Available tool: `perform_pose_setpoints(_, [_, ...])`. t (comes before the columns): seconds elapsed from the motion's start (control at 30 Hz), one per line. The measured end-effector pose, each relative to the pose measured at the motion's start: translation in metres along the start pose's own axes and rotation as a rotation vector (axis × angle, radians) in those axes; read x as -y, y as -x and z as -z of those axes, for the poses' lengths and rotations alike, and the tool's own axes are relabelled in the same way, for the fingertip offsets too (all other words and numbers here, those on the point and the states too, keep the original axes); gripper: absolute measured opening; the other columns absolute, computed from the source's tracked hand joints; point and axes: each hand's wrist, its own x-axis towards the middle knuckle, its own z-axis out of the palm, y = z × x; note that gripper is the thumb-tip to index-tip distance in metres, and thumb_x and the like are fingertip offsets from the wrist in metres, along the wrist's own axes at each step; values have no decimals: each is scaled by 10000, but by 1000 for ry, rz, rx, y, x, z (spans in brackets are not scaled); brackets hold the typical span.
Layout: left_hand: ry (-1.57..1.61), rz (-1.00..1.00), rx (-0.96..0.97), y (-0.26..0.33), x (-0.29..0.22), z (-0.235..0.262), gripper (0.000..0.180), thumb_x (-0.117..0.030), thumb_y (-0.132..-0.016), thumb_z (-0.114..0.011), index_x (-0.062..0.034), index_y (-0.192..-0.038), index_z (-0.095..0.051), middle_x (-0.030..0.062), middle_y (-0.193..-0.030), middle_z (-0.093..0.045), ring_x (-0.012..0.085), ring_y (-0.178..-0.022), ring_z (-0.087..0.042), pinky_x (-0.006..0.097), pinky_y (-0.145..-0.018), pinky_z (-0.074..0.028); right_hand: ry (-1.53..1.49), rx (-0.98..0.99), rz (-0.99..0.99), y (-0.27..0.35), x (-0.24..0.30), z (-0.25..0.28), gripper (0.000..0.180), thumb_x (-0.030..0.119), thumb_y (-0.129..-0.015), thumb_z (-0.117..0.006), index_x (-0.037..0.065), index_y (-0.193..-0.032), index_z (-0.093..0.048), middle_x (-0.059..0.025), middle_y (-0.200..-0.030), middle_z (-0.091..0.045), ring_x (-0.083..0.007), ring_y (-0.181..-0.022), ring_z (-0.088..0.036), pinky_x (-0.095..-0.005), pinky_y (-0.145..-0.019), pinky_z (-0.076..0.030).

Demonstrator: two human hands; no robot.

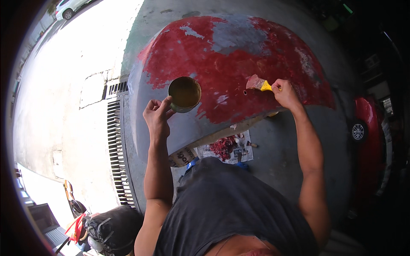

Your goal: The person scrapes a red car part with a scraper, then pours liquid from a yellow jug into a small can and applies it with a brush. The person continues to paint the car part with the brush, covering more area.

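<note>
My left hand (158, 114) grips the rim of a round metal can (184, 94), fingers curled at its lower left edge. The can's inside looks yellowish-brown; how much it holds I cannot tell. Closed around the yellow handle of a paintbrush (257, 83) is my right hand (285, 93). The wide bristles point left and are stained pinkish red. Both hands are over a large curved car panel (239, 64), covered in patchy red paint with bare grey areas. A small dark hole shows just below the bristles.
Newspaper (232, 149) with red paint scraps lies on the floor under the panel's near edge. A drain grate (115, 145) runs along the left. A red car (369, 141) stands at the right, and a black bag (115, 228) sits lower left.
</note>
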Motion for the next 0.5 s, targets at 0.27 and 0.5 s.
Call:
perform_pose_setpoints(0.27, [-67,-6,143,-6,26,-52,345,-176,-835,-841,-41,-781,-528,41,-761,-602,107,-643,-598,279,-630,-583,-324,-7,321,41,90,47,135,78,-948,-699,-5,-1053,-700,-21,-781,-670,-52,-714,-590,-248,-650,-473])
perform_pose_setpoints(0.5, [-288,-200,185,10,43,-89,359,-210,-777,-874,9,-767,-590,55,-724,-637,113,-652,-571,284,-601,-496,-73,117,391,36,112,3,180,133,-885,-743,-13,-990,-737,-64,-778,-722,-136,-659,-648,-339,-644,-513])
